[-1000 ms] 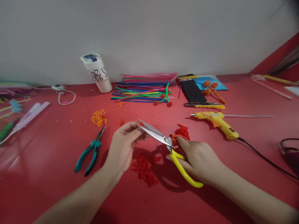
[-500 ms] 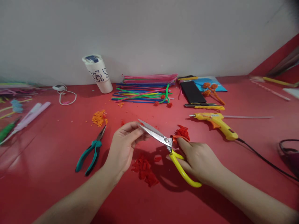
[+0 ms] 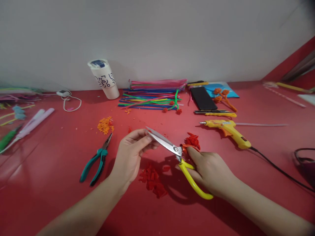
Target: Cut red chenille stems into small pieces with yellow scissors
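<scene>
Yellow-handled steel scissors point(image 3: 172, 150) are held above the middle of the red table point(image 3: 61, 203), blades slightly parted and pointing left and away from the person. The right hand point(image 3: 211, 172) is closed around the handles. The left hand point(image 3: 130, 157) has thumb and fingertips pinched together right at the blade tips; what lies between them is too small to make out.

At the back, by the wall, lies a bundle of straight multicoloured pipe cleaners point(image 3: 152, 96). A yellow corded hot glue gun point(image 3: 230, 131) lies to the right of the scissors, nozzle to the left. A white paper cup with dark scribbles point(image 3: 104, 80) leans left of the bundle, and a black flat phone point(image 3: 203, 97) lies to its right. Teal-handled pliers point(image 3: 97, 160) lie just left of the left wrist. A heap of red fuzzy scraps point(image 3: 152, 180) sits under the scissors, and a smaller heap of orange scraps point(image 3: 104, 124) lies beyond the pliers.
</scene>
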A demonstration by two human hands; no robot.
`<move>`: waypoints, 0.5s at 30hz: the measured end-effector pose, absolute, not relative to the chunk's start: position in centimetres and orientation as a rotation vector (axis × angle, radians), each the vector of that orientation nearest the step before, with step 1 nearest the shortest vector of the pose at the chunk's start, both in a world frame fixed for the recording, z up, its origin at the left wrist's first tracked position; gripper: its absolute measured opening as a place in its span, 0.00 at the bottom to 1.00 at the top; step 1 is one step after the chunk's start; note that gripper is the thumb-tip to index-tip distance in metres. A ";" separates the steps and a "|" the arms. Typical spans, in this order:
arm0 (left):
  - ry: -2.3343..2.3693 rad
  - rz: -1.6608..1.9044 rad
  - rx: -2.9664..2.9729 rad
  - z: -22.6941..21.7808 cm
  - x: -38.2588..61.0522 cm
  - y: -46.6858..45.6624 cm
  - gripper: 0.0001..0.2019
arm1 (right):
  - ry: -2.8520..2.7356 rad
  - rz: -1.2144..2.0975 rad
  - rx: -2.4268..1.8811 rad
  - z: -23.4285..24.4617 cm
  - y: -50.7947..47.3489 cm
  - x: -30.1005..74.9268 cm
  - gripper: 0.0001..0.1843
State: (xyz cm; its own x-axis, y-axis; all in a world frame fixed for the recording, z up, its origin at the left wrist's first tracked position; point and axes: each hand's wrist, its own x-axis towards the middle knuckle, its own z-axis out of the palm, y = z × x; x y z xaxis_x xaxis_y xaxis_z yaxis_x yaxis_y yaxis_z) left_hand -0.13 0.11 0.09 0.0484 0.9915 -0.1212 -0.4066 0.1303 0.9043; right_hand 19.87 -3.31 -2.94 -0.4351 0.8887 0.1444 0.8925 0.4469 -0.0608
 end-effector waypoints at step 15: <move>0.885 1.110 0.782 -0.1 0.2 -0.2 0.03 | -2.240 0.530 -1.774 -0.9 -2.8 18.9 0.15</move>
